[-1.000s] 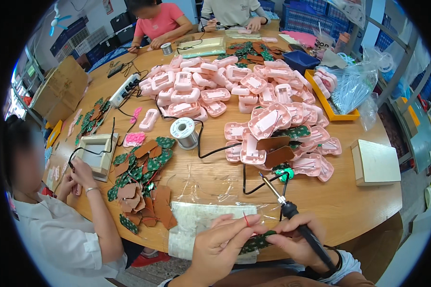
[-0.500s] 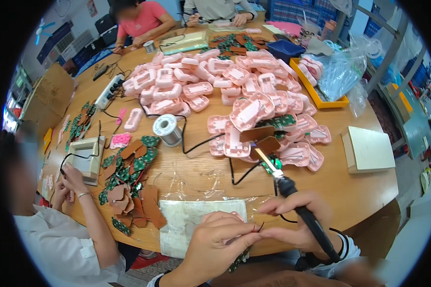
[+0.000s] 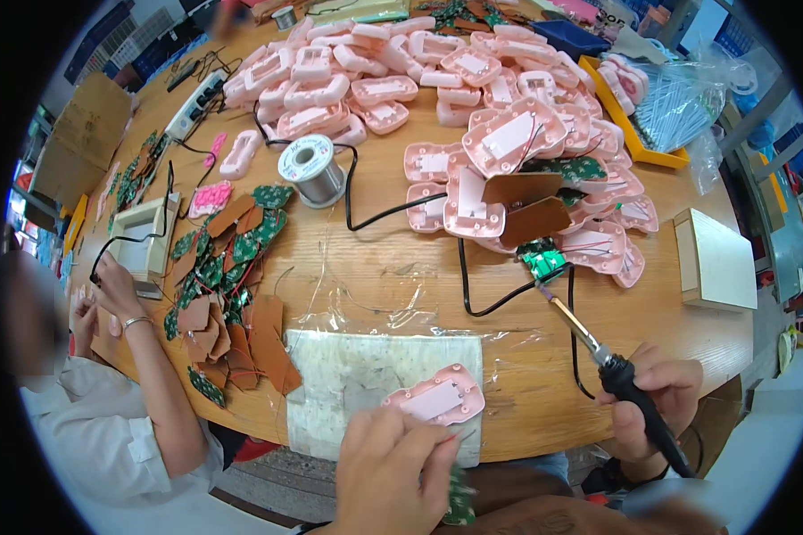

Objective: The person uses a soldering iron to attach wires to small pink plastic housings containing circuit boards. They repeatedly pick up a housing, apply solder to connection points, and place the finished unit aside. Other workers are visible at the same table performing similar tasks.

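My left hand (image 3: 388, 468) is closed over the near edge of the work mat (image 3: 330, 392), slightly blurred. A green circuit board (image 3: 459, 501) sticks out below its fingers, and a bit of red wire shows at the fingertips. Just beyond these fingers a pink plastic shell (image 3: 437, 401) lies on the mat, its inner side up. On the right, my right hand (image 3: 660, 401) grips the black handle of a soldering iron (image 3: 635, 388). The iron's tip points away and left, close to a small green piece (image 3: 544, 260) beside the pile of shells.
Pink shells (image 3: 321, 89) are heaped across the back. A solder spool (image 3: 312, 169) stands mid-table. Brown and green boards (image 3: 232, 303) lie left, near a co-worker's arm (image 3: 161, 383). A cream box (image 3: 716, 259) and yellow tray (image 3: 633, 125) are right. Black cord (image 3: 464, 285) loops across the table.
My hands have moved apart, the right one with the soldering iron going right. The pink shell on the mat, hidden before, now shows. The view has tilted down toward the near table.
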Tool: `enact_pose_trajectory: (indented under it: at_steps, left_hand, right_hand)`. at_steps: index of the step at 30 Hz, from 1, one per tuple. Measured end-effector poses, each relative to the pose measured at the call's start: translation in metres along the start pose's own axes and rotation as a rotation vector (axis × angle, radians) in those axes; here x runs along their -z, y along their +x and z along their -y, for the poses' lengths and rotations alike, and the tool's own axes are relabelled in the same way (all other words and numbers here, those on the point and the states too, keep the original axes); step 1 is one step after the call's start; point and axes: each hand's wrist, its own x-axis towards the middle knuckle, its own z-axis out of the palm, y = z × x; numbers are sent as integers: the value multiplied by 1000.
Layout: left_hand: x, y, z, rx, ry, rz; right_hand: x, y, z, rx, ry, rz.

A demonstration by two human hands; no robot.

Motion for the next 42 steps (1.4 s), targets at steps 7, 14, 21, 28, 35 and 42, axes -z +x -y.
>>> enact_pose_trajectory:
  at_steps: [7,14,21,28,35,42]
  left_hand:
    - [-36,8,21,56,-99,-144]
    - [-39,6,23,62,-107,-146]
    - [-37,9,22,71,-109,-144]
    - [-35,9,22,69,-115,-124]
    - [-35,9,22,59,-116,-120]
    - [-34,9,21,66,-101,-99]
  right_hand:
    - [7,-10,1,-127,192,189]
    - [-5,-9,-8,-93,169,373]
    - [-11,2,-6,-94,126,466]
    - [-7,10,-10,-47,146,434]
    - [-4,9,-9,-92,168,443]
    - [-3,6,-11,-76,177,425]
